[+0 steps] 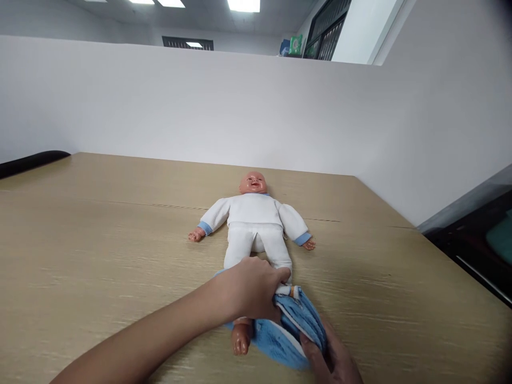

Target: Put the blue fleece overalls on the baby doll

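a wide tan table (pixel 120 256) goes back to a white wall (pixel 200 106). a black thing (pixel 36 160) pokes in at the left side, and dark stuff sits past the table on the right. over the wall are a green pack (pixel 295 45) and bright lights (pixel 244 5). the left hand (pixel 256 288) is in the way of the lower legs of the doll (pixel 255 209). one doll foot is hidden, and the right hand (pixel 336 354) is cut off at the bottom. the left fingertips are hard to see, but that hand is clamped on the blue cloth (pixel 302 314). the right thumb and fingers pinch its near side. the cloth is soft, bunched up, with white edges, around the doll's feet. the doll lies face up mid-table, arms out, in white clothes with blue cuffs. one bare foot (pixel 240 340) peeks out.
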Demonstrator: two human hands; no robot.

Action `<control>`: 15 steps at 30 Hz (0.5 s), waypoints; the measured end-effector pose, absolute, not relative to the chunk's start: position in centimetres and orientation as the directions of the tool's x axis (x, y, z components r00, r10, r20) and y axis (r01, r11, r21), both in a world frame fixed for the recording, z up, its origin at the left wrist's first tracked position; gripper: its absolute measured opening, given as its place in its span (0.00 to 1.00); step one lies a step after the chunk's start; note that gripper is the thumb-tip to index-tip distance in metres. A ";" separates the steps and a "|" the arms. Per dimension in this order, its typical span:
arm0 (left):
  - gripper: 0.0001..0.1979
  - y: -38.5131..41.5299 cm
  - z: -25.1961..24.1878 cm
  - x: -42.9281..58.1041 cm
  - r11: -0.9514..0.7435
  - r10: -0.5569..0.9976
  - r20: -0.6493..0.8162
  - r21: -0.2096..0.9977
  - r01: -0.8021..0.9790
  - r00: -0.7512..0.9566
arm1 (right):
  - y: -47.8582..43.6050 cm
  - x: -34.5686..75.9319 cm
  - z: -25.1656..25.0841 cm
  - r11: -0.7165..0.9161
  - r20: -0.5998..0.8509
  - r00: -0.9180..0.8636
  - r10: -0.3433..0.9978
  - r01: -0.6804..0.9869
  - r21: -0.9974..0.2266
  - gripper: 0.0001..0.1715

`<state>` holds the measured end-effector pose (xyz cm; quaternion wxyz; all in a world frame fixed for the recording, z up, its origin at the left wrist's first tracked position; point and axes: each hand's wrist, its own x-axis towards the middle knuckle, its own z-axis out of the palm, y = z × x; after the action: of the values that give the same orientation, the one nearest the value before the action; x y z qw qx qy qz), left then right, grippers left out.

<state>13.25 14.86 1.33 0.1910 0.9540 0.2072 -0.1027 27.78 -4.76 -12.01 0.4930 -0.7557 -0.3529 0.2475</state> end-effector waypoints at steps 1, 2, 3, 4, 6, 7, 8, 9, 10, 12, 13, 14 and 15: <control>0.27 14.9 1.3 13.3 -0.842 0.358 -0.265 0.323 0.432 0.896 | -4.8 27.8 -12.1 -0.284 -0.064 0.640 0.766 0.247 -0.926 0.32; 0.26 14.9 1.4 13.3 -0.846 0.357 -0.256 0.321 0.427 0.899 | -4.7 27.8 -12.2 -0.300 -0.105 0.644 0.758 0.201 -0.932 0.32; 0.25 15.0 1.4 13.3 -0.850 0.353 -0.249 0.318 0.420 0.902 | -4.7 27.9 -12.2 -0.309 -0.144 0.637 0.758 0.155 -0.938 0.31; 0.25 15.1 1.5 13.2 -0.851 0.348 -0.247 0.322 0.415 0.905 | -4.6 27.9 -12.2 -0.308 -0.179 0.618 0.765 0.108 -0.945 0.29; 0.25 15.4 1.7 13.1 -0.839 0.338 -0.256 0.354 0.413 0.906 | -4.5 28.1 -12.1 -0.279 -0.224 0.559 0.799 0.014 -0.960 0.25; 0.25 15.6 1.9 13.0 -0.824 0.335 -0.257 0.386 0.414 0.907 | -4.5 28.2 -12.1 -0.262 -0.242 0.528 0.814 -0.038 -0.964 0.24; 0.25 15.7 2.0 12.8 -0.804 0.332 -0.253 0.428 0.412 0.909 | -4.5 28.3 -12.3 -0.253 -0.264 0.504 0.822 -0.093 -0.963 0.22; 0.26 15.8 2.2 12.6 -0.779 0.330 -0.245 0.475 0.410 0.911 | -4.5 28.3 -12.5 -0.249 -0.289 0.487 0.824 -0.148 -0.957 0.21; 0.26 15.8 2.3 12.4 -0.749 0.334 -0.234 0.523 0.408 0.913 | -4.5 28.4 -12.7 -0.246 -0.313 0.475 0.823 -0.199 -0.949 0.20; 0.25 15.7 2.4 11.9 -0.680 0.368 -0.201 0.608 0.410 0.908 | -4.5 28.4 -13.3 -0.233 -0.342 0.449 0.825 -0.281 -0.931 0.19; 0.25 15.5 2.4 11.6 -0.641 0.394 -0.188 0.646 0.415 0.900 | -4.5 28.4 -13.4 -0.222 -0.346 0.434 0.832 -0.310 -0.924 0.19; 0.24 15.3 2.4 11.4 -0.600 0.422 -0.175 0.682 0.419 0.889 | -4.4 28.3 -13.5 -0.213 -0.346 0.419 0.840 -0.332 -0.919 0.19; 0.24 15.1 2.3 11.1 -0.561 0.450 -0.162 0.714 0.419 0.878 | -4.3 28.2 -13.5 -0.206 -0.345 0.404 0.848 -0.348 -0.914 0.20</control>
<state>11.14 15.11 2.32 0.3988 0.8833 0.2458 0.0193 28.18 -4.33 -13.51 0.5936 -0.5911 -0.2111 0.5036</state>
